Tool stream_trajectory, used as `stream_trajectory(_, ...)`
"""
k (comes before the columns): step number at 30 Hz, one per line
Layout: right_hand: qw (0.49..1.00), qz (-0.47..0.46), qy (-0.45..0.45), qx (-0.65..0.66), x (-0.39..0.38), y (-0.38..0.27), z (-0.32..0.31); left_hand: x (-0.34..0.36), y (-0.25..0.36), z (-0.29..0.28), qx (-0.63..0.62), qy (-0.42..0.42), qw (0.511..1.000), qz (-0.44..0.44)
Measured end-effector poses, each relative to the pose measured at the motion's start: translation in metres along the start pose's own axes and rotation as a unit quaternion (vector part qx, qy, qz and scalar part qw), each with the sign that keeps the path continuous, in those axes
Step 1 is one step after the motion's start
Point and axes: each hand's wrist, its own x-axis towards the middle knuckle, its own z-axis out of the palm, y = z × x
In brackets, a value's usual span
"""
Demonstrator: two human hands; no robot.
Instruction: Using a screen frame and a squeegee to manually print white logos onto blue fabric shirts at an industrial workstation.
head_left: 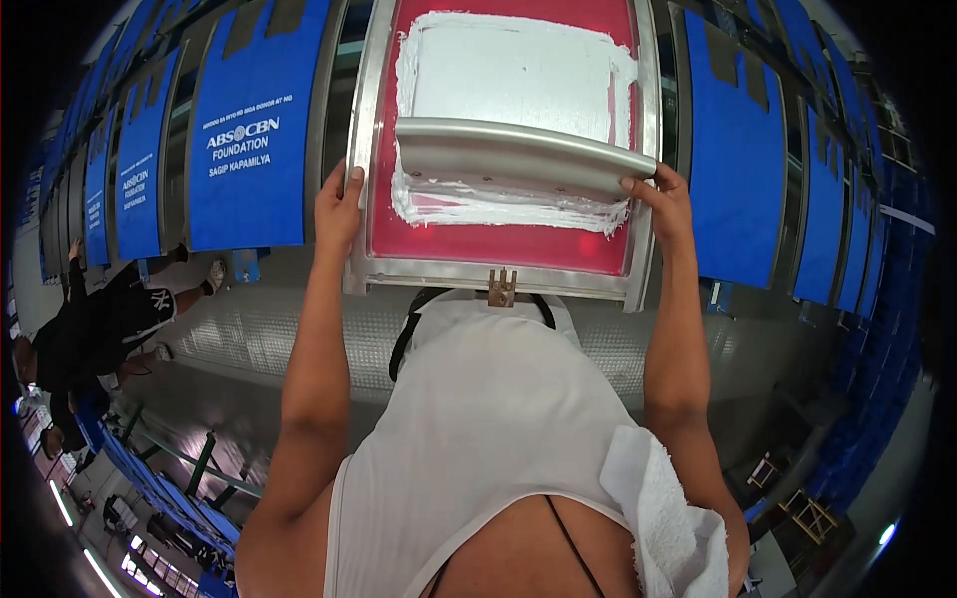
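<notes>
A screen-printing frame [364, 130] with metal rails and a red mesh lies in front of me. White ink [478, 75] coats the mesh in a rough rectangle. Across it rests a wide metal squeegee [518, 149], tilted, its lower edge in the ink. My left hand [339, 209] is closed on the frame's left rail, thumb on top. At the squeegee's right end, my right hand [670, 204] pinches it with the thumb on its near face and the other fingers partly hidden beside the right rail. A metal hinge-like clip [501, 287] sits at the frame's near edge.
Blue fabric panels with white print [249, 149] line the left, and more blue panels [733, 159] line the right. A person in dark clothes [110, 309] stands at the far left. A white towel [663, 508] hangs over my right shoulder.
</notes>
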Motion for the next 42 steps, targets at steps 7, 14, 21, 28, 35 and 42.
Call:
stream_trajectory(7, 1.0, 0.004, -0.011, -0.002, -0.002, 0.007, -0.001, -0.001, -0.007, 0.0, 0.021, -0.014, 1.0, 0.0)
stream_trajectory(14, 0.997, 0.036, -0.044, -0.047, -0.009, -0.005, -0.003, 0.0, -0.016, -0.005, 0.098, -0.027, 0.995, 0.005)
stream_trajectory(21, 0.811, -0.131, -0.101, -0.561, -0.063, -0.047, 0.038, -0.04, 0.119, 0.016, 0.292, -0.201, 0.863, 0.359)
stream_trajectory(28, 0.836, -0.154, -0.101, -0.516, -0.016, -0.071, 0.031, 0.005, 0.15, 0.047, 0.43, -0.247, 0.775, 0.391)
stream_trajectory(35, 0.715, -0.305, -0.005, -0.629, 0.112, -0.027, 0.05, 0.112, 0.092, 0.094, 0.424, -0.108, 0.782, 0.444)
stream_trajectory(42, 0.783, -0.214, -0.107, -0.574, -0.018, -0.042, 0.052, -0.011, 0.087, 0.042, 0.454, -0.199, 0.798, 0.342)
